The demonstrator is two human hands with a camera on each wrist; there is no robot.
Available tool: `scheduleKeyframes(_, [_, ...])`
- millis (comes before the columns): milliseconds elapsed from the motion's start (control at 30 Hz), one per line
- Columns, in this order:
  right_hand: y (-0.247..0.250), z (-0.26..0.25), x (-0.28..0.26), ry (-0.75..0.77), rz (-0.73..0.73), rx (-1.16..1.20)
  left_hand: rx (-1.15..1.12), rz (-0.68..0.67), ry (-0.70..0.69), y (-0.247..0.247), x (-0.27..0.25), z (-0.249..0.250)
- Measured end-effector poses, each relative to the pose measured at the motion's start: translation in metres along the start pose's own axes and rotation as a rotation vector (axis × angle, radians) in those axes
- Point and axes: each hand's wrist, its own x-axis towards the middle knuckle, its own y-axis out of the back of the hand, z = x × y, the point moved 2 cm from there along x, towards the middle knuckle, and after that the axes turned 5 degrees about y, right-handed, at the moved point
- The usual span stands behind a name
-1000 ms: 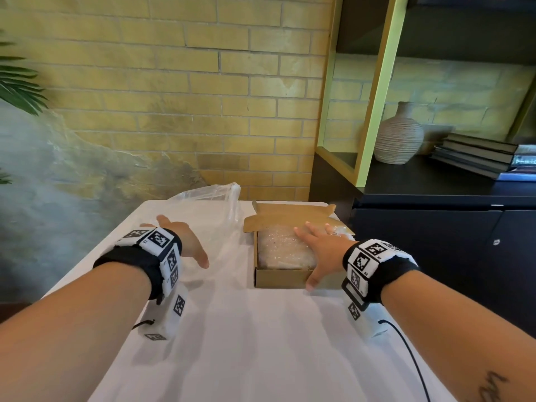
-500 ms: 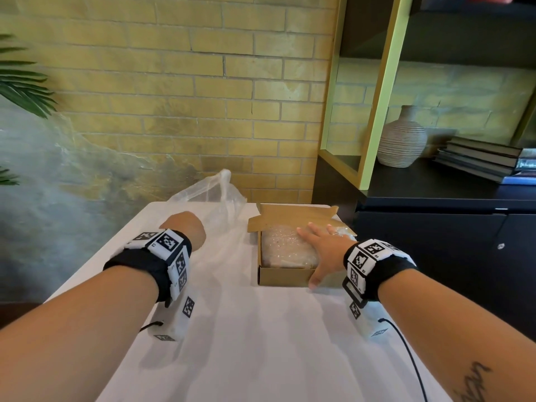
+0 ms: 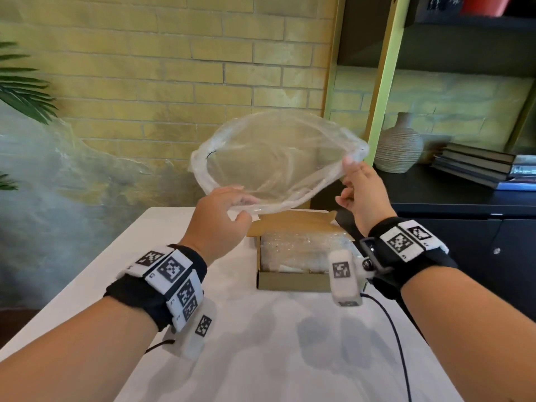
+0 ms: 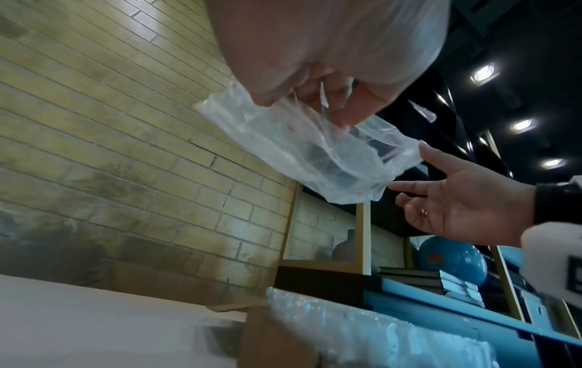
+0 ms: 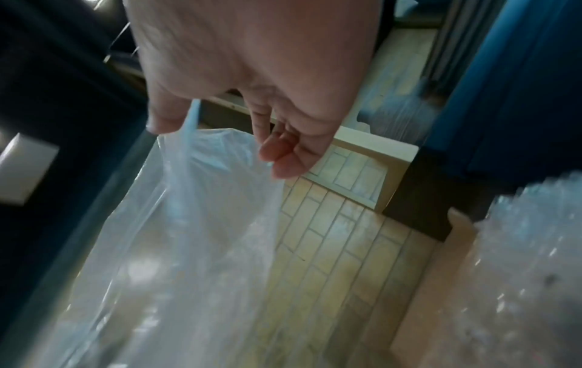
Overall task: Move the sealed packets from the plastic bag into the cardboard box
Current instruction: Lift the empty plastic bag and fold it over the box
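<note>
Above the far end of the white table [image 3: 261, 358], the clear plastic bag [image 3: 275, 163] hangs open in the air. The left hand [image 3: 220, 219] pinches its near rim with curled fingers, and the right hand [image 3: 362, 192] pinches its right edge. Below it, the cardboard box [image 3: 290, 281] holds the sealed packets [image 3: 298, 250].
</note>
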Motion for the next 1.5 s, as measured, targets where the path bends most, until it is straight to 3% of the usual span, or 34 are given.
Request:
scheduleKeyframes(133, [-0.006, -0.01, -0.01, -0.037, 0.013, 0.174, -0.192, 0.109, -0.032, 0.005, -0.002, 0.01])
scheduleKeyframes(233, [-0.012, -0.019, -0.019, 0.012, 0.029, 0.167, -0.352, 0.322, 0.014, 0.015, -0.001, 0.021])
scheduleKeyframes(333, [-0.013, -0.025, -0.028, 0.057, 0.032, 0.189, -0.501, 0.566, 0.175, 0.029, 0.005, 0.026])
scheduleKeyframes(433, [-0.013, -0.032, -0.04, 0.112, -0.018, 0.155, -0.654, 0.66, 0.353, 0.036, 0.011, 0.024])
scheduleKeyframes(533, [-0.012, -0.038, -0.049, 0.186, -0.008, -0.006, -0.772, 0.558, 0.433, 0.035, 0.013, 0.024])
scheduleKeyframes(667, [-0.018, -0.037, -0.052, 0.262, 0.001, -0.307, -0.852, 0.246, 0.424, 0.027, 0.012, 0.037])
scheduleKeyframes(867, [-0.051, -0.038, -0.075, 0.38, -0.375, -0.574, -0.907, -0.276, 0.364, 0.005, -0.002, 0.061])
scheduleKeyframes(1000, [-0.059, -0.044, -0.083, 0.305, -0.467, -0.317, -0.865, -0.323, 0.4, 0.01, -0.004, 0.059])
scheduleKeyframes(1100, [-0.061, -0.049, -0.085, 0.312, -0.521, -0.267, -0.784, -0.357, 0.393, 0.016, -0.004, 0.055])
scheduleKeyframes(1200, [-0.064, -0.058, -0.085, 0.366, -0.444, -0.243, -0.723, -0.406, 0.362, 0.014, -0.005, 0.053])
scheduleKeyframes(1267, [-0.063, -0.061, -0.083, 0.364, -0.421, -0.204, -0.738, -0.413, 0.357, 0.013, -0.006, 0.054])
scheduleKeyframes(1400, [-0.058, -0.063, -0.088, 0.246, -0.51, -0.004, -0.825, -0.44, 0.363, 0.014, -0.006, 0.055])
scheduleKeyframes(1500, [-0.058, -0.062, -0.09, 0.194, -0.54, 0.021, -0.861, -0.463, 0.359, 0.016, -0.006, 0.056])
